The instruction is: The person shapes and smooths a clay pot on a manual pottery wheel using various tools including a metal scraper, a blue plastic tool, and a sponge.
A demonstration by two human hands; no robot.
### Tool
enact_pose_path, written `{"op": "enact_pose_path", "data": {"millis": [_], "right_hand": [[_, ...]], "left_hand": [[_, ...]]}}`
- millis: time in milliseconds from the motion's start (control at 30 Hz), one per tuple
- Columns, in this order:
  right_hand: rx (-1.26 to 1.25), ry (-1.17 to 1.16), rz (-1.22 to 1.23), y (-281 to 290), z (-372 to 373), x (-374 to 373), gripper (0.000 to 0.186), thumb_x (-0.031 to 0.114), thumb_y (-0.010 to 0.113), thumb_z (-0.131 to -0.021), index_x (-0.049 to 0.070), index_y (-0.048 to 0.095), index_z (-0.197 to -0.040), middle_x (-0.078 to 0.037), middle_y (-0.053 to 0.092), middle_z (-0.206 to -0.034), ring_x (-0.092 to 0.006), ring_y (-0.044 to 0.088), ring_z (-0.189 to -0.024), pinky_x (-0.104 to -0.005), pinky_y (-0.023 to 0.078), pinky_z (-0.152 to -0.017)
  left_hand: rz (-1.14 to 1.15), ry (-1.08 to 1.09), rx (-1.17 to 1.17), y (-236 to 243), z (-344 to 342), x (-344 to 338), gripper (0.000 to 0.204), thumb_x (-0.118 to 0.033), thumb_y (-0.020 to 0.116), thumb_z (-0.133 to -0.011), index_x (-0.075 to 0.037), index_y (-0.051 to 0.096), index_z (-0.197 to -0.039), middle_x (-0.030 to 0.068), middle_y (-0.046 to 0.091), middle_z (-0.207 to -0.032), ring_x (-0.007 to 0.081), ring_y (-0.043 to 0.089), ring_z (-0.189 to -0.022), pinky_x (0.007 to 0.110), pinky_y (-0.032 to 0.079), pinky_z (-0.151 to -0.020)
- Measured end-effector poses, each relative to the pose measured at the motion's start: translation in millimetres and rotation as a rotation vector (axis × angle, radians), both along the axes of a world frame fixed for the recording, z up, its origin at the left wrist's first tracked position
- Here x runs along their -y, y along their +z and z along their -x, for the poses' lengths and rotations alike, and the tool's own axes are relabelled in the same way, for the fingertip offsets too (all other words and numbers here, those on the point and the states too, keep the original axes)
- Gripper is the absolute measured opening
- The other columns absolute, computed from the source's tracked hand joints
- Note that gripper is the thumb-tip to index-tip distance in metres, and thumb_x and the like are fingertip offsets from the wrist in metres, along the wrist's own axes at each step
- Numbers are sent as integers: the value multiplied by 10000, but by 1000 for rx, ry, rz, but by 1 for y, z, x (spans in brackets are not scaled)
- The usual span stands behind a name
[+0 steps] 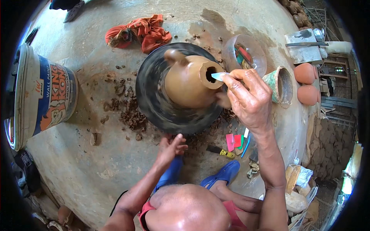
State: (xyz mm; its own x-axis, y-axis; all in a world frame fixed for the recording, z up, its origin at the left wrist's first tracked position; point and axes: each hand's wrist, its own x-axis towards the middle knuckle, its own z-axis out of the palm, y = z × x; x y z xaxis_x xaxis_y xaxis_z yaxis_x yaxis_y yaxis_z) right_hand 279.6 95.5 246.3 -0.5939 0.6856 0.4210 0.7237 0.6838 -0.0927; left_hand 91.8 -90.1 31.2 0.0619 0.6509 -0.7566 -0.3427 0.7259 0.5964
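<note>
A brown wet clay pot with a narrow neck stands on a dark round potter's wheel. Its side lugs are smeared by motion, as is the wheel's surface. My right hand pinches a small pale-blue scraper, whose tip lies at the rim of the pot's dark mouth. The grip's inner side is hidden by the fingers. Down by the wheel's near edge is my left hand, open and holding nothing. Whether its fingertips touch the wheel I cannot tell.
A big white paint bucket stands left, an orange-red cloth beyond the wheel. Clay scraps litter the floor. Rightward are a clear bowl, a green-sided container, two reddish pots, coloured plastic scrapers and a yellow-black handled tool.
</note>
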Motion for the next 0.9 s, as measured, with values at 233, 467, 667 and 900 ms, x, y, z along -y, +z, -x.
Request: {"op": "enact_pose_path", "data": {"millis": [233,467,667,900], "right_hand": [[41,15,-1,3,-1,-8,261,-15,816,-744,49,785,-995,-63,696,-938,-263,695,-854,-389,590,-714],[45,25,37,7,4,-8,344,-54,802,-707,50,788,-1035,-76,688,-939,-274,682,-836,-391,573,-718],[54,-7,34,10,0,-4,224,-5,814,-767,45,787,-984,-59,678,-908,-258,680,-829,-391,571,-701],[76,-16,47,12,-4,-1,232,-3,812,-776,52,799,-1001,-55,669,-892,-249,680,-834,-391,579,-717]], "left_hand": [[-124,439,-273,-3,52,-65,723,-474,681,-1054,-49,394,-1565,55,645,-1026,115,592,-775,311,506,-618],[-261,298,-629,-53,48,-73,712,-645,548,-1061,-21,608,-1398,153,701,-1296,176,719,-1041,317,568,-741],[84,-308,108,-12,-7,3,733,-632,579,-1050,-23,523,-1454,155,691,-1330,221,755,-910,355,586,-680],[-69,282,-314,10,40,-69,933,-586,664,-1019,-55,264,-1675,192,473,-1598,295,565,-1354,427,530,-972]]}}
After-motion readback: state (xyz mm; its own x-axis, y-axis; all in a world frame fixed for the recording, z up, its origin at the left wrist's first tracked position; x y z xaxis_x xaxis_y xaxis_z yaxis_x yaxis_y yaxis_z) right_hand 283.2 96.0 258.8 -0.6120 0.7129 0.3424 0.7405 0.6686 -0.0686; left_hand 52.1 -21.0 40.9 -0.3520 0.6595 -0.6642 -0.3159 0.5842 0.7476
